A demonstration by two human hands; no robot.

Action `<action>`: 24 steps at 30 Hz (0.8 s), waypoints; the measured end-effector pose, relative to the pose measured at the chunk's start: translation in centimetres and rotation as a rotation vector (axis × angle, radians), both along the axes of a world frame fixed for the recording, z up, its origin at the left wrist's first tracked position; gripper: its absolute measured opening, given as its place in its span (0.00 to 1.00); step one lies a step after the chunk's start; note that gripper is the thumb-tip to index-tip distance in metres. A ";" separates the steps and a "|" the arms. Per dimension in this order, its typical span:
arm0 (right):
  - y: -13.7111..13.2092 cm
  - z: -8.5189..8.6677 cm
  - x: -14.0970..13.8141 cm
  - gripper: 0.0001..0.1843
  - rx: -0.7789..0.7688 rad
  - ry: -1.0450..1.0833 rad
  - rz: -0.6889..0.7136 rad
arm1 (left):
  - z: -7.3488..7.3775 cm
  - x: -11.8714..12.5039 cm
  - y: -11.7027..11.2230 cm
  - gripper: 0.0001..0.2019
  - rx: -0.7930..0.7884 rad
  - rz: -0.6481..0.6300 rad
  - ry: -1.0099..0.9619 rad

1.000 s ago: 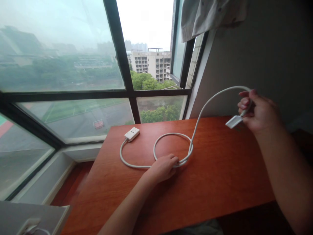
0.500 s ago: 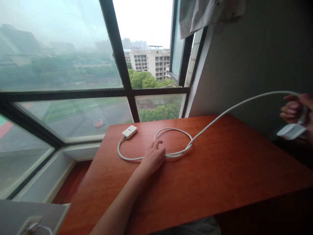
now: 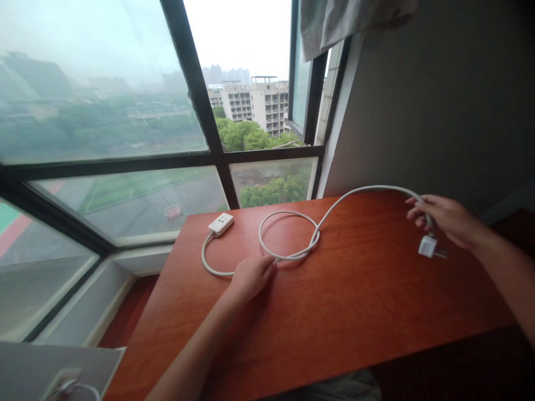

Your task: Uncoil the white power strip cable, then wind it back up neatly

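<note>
A white extension cord [image 3: 288, 213] lies on the reddish-brown table [image 3: 359, 295], with a loose loop whose strands cross at its right side. Its small socket block [image 3: 221, 224] rests near the table's far left edge, holes upward. My left hand [image 3: 253, 275] is closed on the cord at the loop's lower left, against the tabletop. Raised over the right part of the table, my right hand [image 3: 445, 217] grips the cord near its other end. The white plug [image 3: 427, 246] hangs below those fingers, its prongs pointing right.
Dark-framed windows [image 3: 167, 161] stand behind the table, one pane open. A grey curtain [image 3: 334, 25] hangs at the upper right beside a dark wall [image 3: 422, 111]. At the lower left, a wall socket [image 3: 64, 384] has a white cable plugged in.
My right hand has come left and down with the plug, so the cord's arc is lower. My left hand has closed on the cord, and the loop has shifted slightly left.
</note>
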State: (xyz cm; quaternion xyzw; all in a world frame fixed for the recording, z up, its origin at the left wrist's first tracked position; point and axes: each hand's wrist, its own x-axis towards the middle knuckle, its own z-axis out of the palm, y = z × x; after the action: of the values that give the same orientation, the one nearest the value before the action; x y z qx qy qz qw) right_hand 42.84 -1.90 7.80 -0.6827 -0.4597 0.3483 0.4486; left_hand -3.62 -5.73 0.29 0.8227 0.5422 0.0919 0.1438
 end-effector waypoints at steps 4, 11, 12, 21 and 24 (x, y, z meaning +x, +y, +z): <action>0.9 -1.9 -5.2 0.16 -0.205 0.218 0.400 | -0.2 0.0 -0.5 0.13 -0.024 -0.038 -0.050; 7.3 -5.6 -15.3 0.27 -0.265 -0.609 0.371 | -1.2 1.3 -0.7 0.10 -0.015 -0.175 -0.217; 8.3 -6.0 -16.5 0.28 -0.271 -0.740 0.378 | -1.3 1.5 -0.8 0.10 -0.013 -0.191 -0.217; 11.7 -8.5 -21.2 0.16 -0.212 -1.032 0.318 | -1.2 2.6 -2.2 0.11 0.047 -0.083 -0.073; 12.6 -7.5 -19.3 0.17 -0.189 -1.030 0.248 | -0.3 2.8 -2.6 0.14 0.039 -0.058 -0.011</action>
State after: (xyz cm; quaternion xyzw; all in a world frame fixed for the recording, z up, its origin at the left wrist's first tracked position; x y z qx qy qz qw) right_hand 23.52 10.71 0.35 -0.7430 -0.6643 0.0587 0.0572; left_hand -0.81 -8.32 -0.02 0.8403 0.5154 0.1026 0.1334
